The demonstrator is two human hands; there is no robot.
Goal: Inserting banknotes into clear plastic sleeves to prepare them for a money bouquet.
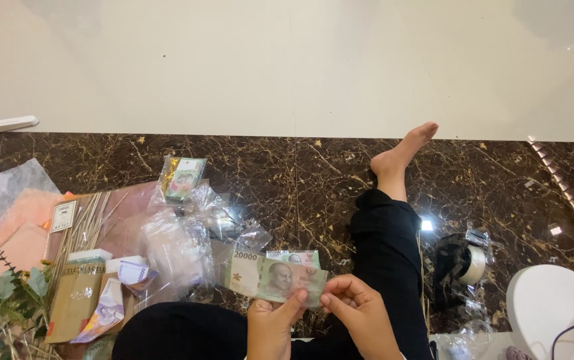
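A green banknote is held flat between both hands above my lap. My left hand pinches its lower edge near the middle. My right hand grips its right end, where a clear plastic sleeve seems to cover the note. A second green banknote lies just behind it. Crumpled clear plastic wrappers are piled on the dark marble floor to the left of the note.
Bundles of banknotes in paper bands and wooden sticks lie at left, with artificial sunflowers and pink paper. A wrapped packet sits farther out. A tape roll and white round object are at right. My leg stretches forward.
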